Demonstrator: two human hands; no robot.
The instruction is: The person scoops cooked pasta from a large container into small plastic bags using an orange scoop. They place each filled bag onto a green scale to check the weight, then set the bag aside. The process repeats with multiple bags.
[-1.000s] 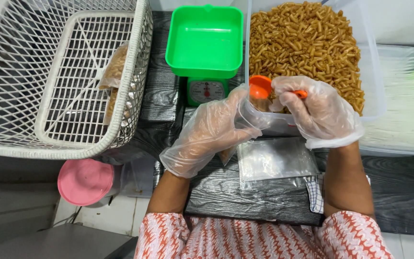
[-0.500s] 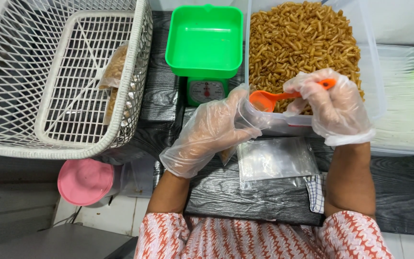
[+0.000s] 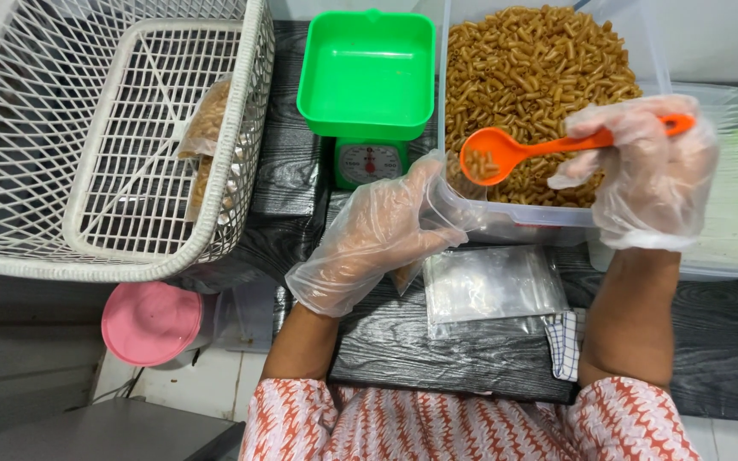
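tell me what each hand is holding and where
Right hand grips the orange spoon by its handle. Left hand holds a clear bag at its mouth.

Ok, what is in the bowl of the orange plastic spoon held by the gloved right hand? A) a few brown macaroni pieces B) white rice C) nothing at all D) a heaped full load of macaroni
A: the orange plastic spoon, gripped by the right hand over the clear tub of brown macaroni, carries only a few pieces in its bowl.
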